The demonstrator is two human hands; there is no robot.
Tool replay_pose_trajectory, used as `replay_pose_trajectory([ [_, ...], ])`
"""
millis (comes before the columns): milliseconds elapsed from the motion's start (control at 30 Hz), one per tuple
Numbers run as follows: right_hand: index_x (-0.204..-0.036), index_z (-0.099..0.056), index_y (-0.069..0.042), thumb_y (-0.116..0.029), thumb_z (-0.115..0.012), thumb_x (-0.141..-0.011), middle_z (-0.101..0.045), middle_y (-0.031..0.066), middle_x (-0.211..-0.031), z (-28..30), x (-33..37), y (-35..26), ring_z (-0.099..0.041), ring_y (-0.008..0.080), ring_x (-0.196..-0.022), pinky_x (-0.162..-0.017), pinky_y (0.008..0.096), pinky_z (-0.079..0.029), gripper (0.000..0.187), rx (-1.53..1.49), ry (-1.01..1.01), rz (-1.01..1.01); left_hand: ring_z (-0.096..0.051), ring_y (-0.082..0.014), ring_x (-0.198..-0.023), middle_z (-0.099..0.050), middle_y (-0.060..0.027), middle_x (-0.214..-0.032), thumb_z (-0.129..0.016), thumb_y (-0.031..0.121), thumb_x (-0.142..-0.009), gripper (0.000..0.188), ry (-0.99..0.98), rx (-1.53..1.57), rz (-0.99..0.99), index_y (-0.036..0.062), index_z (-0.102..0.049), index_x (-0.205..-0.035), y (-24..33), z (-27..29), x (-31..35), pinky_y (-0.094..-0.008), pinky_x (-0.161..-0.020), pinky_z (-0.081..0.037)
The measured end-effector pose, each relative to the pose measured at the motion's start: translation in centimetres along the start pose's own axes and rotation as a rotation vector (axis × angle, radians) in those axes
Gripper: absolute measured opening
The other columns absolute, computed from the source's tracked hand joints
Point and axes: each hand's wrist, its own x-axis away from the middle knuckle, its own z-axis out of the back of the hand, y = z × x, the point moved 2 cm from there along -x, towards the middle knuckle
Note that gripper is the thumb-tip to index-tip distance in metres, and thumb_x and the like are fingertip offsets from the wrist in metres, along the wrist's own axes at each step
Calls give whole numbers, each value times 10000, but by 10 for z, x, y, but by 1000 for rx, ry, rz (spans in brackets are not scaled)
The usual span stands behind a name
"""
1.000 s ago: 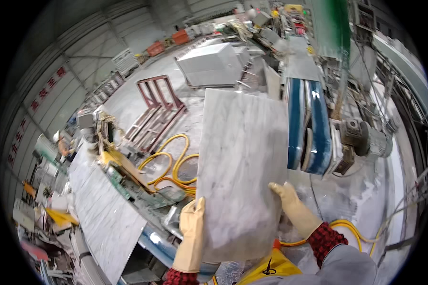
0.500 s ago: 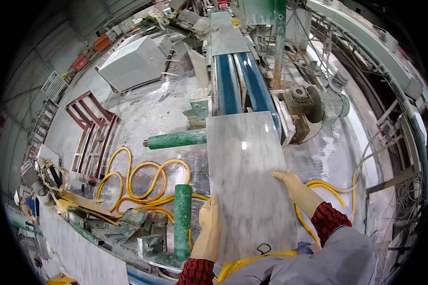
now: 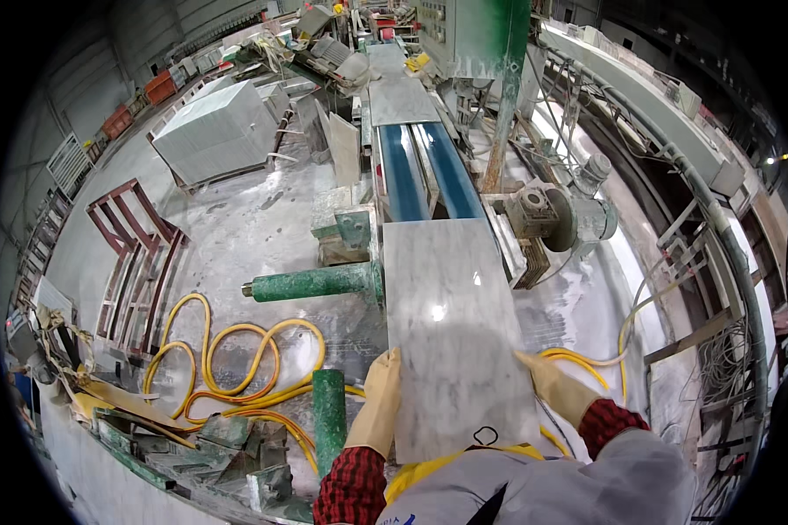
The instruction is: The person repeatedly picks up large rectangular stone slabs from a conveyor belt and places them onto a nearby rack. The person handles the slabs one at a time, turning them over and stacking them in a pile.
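A grey-veined white marble slab point(image 3: 451, 315) lies lengthwise before me, its far end at the near end of two blue conveyor belts point(image 3: 453, 179). My left hand point(image 3: 378, 398), in a pale cream glove, is closed on the slab's left edge near my body. On the opposite edge, my right hand point(image 3: 562, 387), gloved alike, grips the slab; its fingers are mostly hidden beside and below the stone. The near end of the slab reaches my yellow-and-grey apron point(image 3: 420, 472). A small dark loop point(image 3: 485, 435) shows at that end.
Farther along the belts lies another slab point(image 3: 404, 101). A motor point(image 3: 578, 214) stands right of the conveyor. To the left are a green roller point(image 3: 311, 283), an upright green post point(image 3: 329, 416), coiled yellow hoses point(image 3: 263, 332), a reddish metal rack point(image 3: 140, 262) and a block of stacked slabs point(image 3: 214, 131).
The view has tilted up and shifted slightly right. My right thumb has slid from the slab's top toward its right edge. Both hands stay at the slab's sides.
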Motion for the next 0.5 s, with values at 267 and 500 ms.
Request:
replay_pose_trajectory([
  [267,-1497,-561,-53,-271,-742,-1052,-731,59,-1231,1,54,67,-706,219,-1029,-849,397,-583,528,376,70,-166,-702,-197,-1071,-760,-58,-1214,-630,445,-1090,533,-441,550,184,39,-655,-1435,-15,22,-12,-398,-922,-561],
  [500,-1408,-607,-52,-285,-782,-1023,-737,84,-1178,-21,9,6,-700,229,-891,-725,361,-569,482,72,146,-95,-698,-144,-1040,-736,-32,-1139,-660,456,-1096,510,-604,323,307,23,-692,-1361,-17,48,47,-323,-812,-589],
])
